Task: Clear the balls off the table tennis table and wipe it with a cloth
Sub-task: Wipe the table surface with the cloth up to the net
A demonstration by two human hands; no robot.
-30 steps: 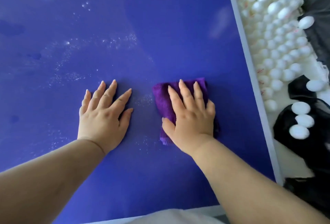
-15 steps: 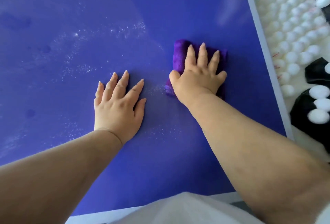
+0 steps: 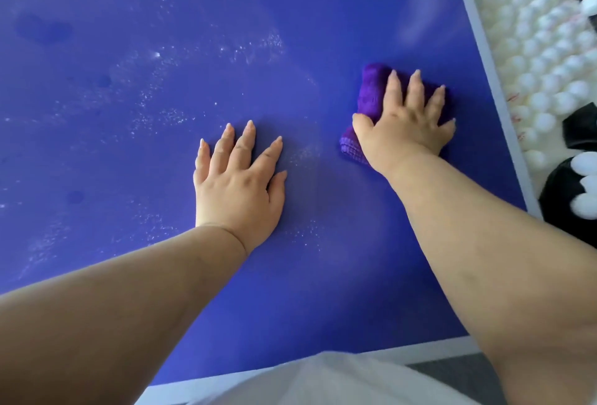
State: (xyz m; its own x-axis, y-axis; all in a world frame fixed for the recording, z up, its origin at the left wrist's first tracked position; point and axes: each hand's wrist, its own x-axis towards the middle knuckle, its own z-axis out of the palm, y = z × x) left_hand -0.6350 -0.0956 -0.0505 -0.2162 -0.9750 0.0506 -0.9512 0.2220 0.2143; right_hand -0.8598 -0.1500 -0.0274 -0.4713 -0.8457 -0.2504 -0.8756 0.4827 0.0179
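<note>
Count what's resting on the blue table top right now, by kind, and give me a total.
Hands: 2, left hand flat on the table, right hand pressing the cloth
Purple cloth: 1
Balls on the table: 0
Total: 3

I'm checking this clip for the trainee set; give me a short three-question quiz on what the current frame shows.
1. True or false: the left hand lies flat on the bare table and holds nothing.
2. What lies under the right hand?
A. a white ball
B. the purple cloth
C. a paddle
3. Fill in: the white balls are piled beyond the table's ____ edge.

Key:
1. True; its fingers are spread and straight.
2. B; straight fingers press the folded cloth onto the table.
3. Right; none show on the blue surface.
</note>
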